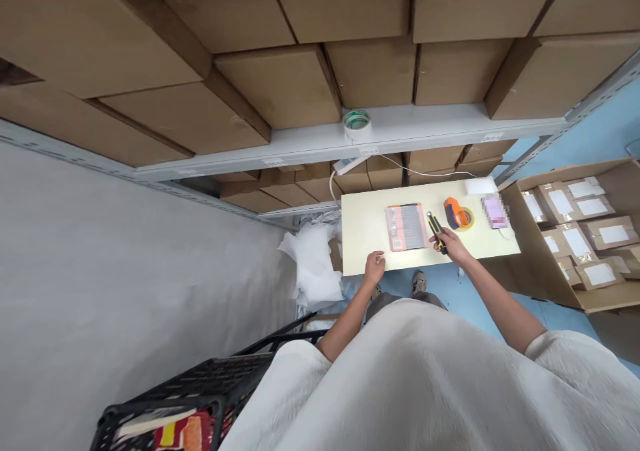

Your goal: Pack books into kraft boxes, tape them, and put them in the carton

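While the right hand (451, 243) grasps a black-and-yellow utility knife (436, 231), the flat orange-and-grey rectangular package (407, 227) looks unopened; the left hand's (374, 267) fingers curl loosely, released.

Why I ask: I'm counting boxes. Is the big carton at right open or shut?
The carton is open: small boxes show inside, no flap over them.

Brown cartons (277, 84) on grey shelf (310, 147)

Package (407, 227) on table (361, 227), tape dispenser (453, 212) to its right, boxes (375, 71) on shelf (425, 125) behind
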`<act>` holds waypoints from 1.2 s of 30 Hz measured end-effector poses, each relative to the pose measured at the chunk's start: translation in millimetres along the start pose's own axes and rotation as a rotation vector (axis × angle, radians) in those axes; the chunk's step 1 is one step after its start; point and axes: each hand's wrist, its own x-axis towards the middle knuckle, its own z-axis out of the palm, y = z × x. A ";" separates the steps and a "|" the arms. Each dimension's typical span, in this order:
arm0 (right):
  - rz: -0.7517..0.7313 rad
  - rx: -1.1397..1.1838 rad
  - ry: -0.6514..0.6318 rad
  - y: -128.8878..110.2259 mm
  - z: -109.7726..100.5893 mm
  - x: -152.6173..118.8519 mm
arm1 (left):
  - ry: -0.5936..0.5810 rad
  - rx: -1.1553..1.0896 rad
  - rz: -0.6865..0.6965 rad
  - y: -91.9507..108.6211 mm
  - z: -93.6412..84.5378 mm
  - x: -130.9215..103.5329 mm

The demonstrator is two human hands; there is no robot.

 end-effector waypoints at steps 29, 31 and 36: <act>0.162 -0.872 0.074 42.1 276.9 84.4 | -0.403 0.277 0.130 -100.9 -135.9 16.5; 0.171 -0.893 0.069 40.6 281.6 94.6 | -0.398 0.289 0.157 -103.7 -135.8 15.1; 0.184 -0.897 0.081 45.0 283.7 100.0 | -0.350 0.270 0.170 -108.5 -133.5 14.1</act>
